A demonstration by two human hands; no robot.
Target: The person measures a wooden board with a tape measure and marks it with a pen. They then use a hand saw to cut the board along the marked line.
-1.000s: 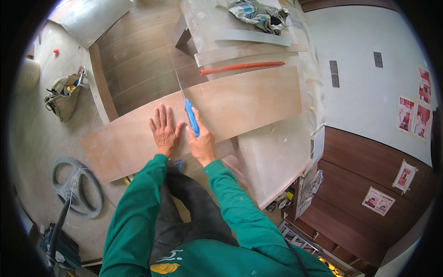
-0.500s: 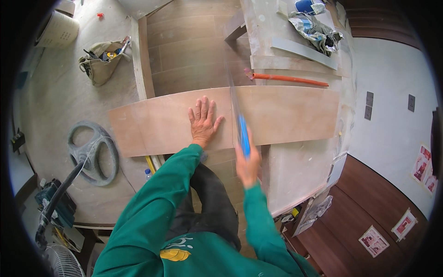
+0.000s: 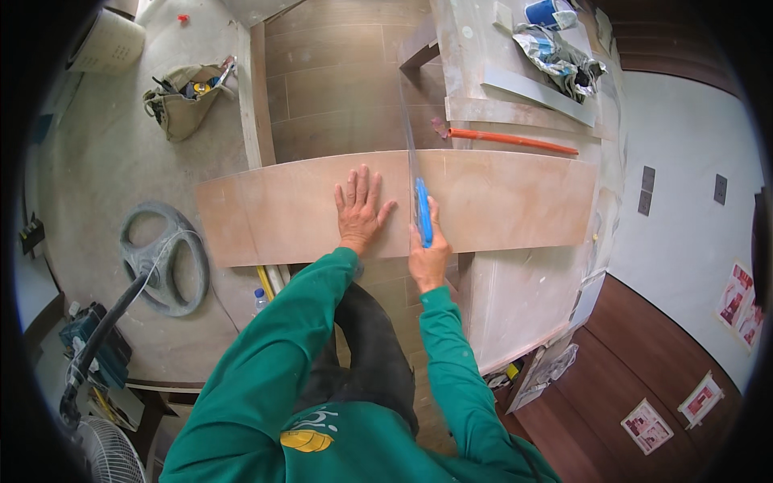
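A long, slightly curved plywood board [image 3: 507, 201] spans the gap between two work surfaces. My left hand [image 3: 362, 205] lies open and flat on it, fingers spread, left of a thin cut line. My right hand [image 3: 429, 249] grips the blue handle of a saw [image 3: 423, 209] just right of that line. Its long thin blade reaches across the board's far edge over the floor gap. Past the board, on the right surface, lies an orange tube [image 3: 511, 141]; a yellow strip [image 3: 266, 282] shows under the board at left.
Canvas tool bag [image 3: 181, 113], grey steering-wheel-shaped tool head [image 3: 161, 258], bucket [image 3: 105, 48] and fan [image 3: 113, 451] stand at left. Crumpled bag [image 3: 555, 64], blue container [image 3: 547, 14] and metal strip [image 3: 539, 98] lie top right. A wall with taped papers [image 3: 737, 306] curves along the right.
The view has turned and shifted, so the board now appears more level. My right hand has moved along the cut with the saw. My left hand stays spread on the board.
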